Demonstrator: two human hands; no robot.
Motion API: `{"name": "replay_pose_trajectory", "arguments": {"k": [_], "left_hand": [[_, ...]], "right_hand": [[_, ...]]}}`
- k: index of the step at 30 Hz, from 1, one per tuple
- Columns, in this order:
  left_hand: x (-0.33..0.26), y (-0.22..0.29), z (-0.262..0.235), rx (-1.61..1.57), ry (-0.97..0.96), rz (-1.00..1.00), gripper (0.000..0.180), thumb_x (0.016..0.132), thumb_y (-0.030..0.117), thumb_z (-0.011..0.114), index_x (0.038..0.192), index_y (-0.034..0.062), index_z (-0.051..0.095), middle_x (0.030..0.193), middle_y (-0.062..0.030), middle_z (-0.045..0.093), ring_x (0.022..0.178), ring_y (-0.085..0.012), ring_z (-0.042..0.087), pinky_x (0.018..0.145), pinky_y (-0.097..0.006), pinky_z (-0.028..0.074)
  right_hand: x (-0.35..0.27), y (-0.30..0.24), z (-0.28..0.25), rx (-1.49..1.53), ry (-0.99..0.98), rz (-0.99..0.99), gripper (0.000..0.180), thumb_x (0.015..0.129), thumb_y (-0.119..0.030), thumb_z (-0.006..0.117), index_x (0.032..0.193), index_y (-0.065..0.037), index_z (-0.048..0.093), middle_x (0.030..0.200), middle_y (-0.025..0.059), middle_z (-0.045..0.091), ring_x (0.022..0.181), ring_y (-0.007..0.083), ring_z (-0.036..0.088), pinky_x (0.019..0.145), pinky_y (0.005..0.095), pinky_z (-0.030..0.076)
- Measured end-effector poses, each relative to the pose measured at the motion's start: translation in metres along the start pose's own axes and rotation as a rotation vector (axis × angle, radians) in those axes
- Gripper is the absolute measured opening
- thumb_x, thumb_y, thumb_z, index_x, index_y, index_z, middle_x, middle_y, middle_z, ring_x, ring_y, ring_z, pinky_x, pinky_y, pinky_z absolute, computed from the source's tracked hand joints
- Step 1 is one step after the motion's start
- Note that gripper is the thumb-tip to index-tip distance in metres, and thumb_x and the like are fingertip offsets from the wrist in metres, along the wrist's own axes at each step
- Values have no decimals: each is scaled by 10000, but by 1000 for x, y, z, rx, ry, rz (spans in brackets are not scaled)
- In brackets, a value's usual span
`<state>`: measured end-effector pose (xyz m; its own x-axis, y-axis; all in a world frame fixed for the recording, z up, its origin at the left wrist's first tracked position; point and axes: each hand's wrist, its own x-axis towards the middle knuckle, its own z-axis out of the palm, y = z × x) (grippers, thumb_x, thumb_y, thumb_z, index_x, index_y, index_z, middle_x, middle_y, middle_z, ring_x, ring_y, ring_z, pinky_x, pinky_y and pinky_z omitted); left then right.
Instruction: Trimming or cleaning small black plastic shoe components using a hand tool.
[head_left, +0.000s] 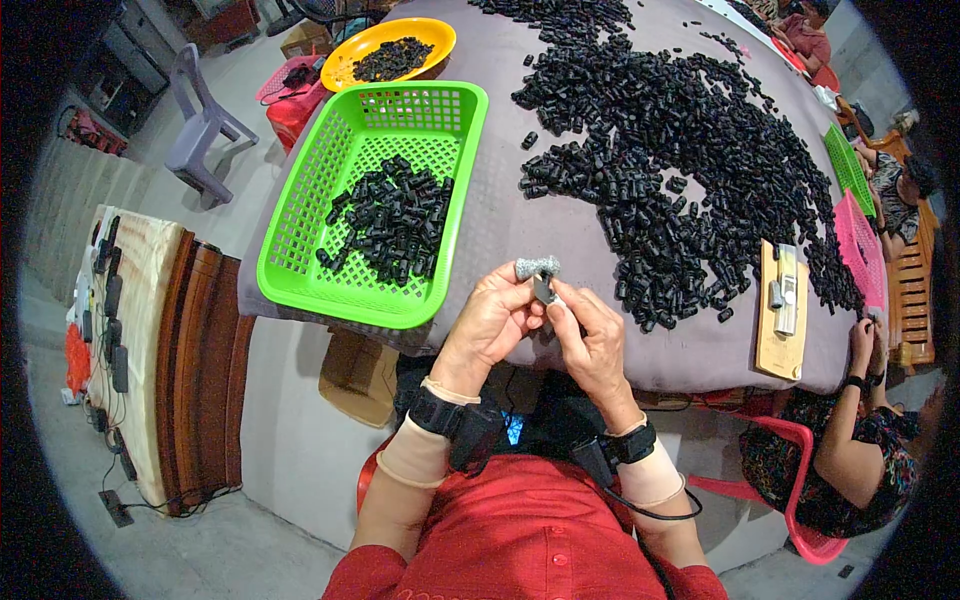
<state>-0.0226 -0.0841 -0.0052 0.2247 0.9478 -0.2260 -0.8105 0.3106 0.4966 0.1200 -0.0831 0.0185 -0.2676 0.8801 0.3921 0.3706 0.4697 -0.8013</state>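
Note:
My left hand point(492, 322) pinches a small grey metal tool point(538, 268) with a knurled, bow-shaped top, held just over the table's near edge. My right hand point(590, 340) meets it from the right, fingers closed around a small black plastic part point(546, 291) under the tool. A green plastic basket point(300, 235) to the left holds several black parts point(392, 220). A large heap of the same black parts point(680, 150) spreads over the grey table cover point(500, 210) ahead and to the right.
An orange dish point(350, 55) with black parts sits beyond the basket. A wooden jig with metal pieces point(782, 310) lies at the right, by another person's hand point(862, 340). Pink point(860, 250) and green point(848, 165) baskets line the right edge. A grey chair point(200, 125) stands far left.

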Motion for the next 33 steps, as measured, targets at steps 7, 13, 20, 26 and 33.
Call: {"name": "replay_pose_trajectory", "arguments": {"k": [7, 13, 20, 26, 33], "left_hand": [[1, -2, -1, -3, -7, 22, 168, 831, 67, 557, 998, 53, 572, 759, -15, 592, 574, -76, 520, 495, -178, 423], [1, -2, 1, 6, 25, 16, 155, 831, 65, 553, 984, 60, 581, 762, -12, 593, 578, -73, 520, 495, -183, 421], [1, 0, 0, 31, 4, 1, 163, 838, 69, 545, 996, 57, 581, 773, -18, 594, 597, -75, 528, 514, -188, 431], [3, -3, -3, 65, -4, 0, 171, 844, 65, 533, 1009, 51, 577, 773, -19, 591, 590, -77, 523, 518, -190, 437], [0, -1, 2, 32, 14, 1, 179, 871, 49, 468, 1014, 21, 572, 778, -31, 591, 600, -88, 531, 515, -192, 428]], "right_hand": [[1, -1, 0, 11, -7, 14, 207, 785, -75, 588, 975, 4, 614, 703, 122, 581, 597, 237, 576, 534, 315, 441], [1, 1, 2, -2, 1, 20, 201, 781, -71, 591, 966, 1, 618, 675, 115, 569, 571, 227, 565, 511, 316, 427], [2, -2, 4, -2, 30, 33, 185, 779, -78, 594, 949, -15, 624, 647, 106, 554, 550, 214, 557, 491, 311, 416], [2, 4, 3, 17, 59, -23, 193, 790, -77, 580, 970, -17, 616, 653, 105, 552, 545, 211, 551, 487, 307, 413], [0, 1, -1, 41, -1, -16, 200, 798, -70, 573, 987, -13, 608, 650, 101, 532, 539, 212, 538, 485, 307, 407]]}}
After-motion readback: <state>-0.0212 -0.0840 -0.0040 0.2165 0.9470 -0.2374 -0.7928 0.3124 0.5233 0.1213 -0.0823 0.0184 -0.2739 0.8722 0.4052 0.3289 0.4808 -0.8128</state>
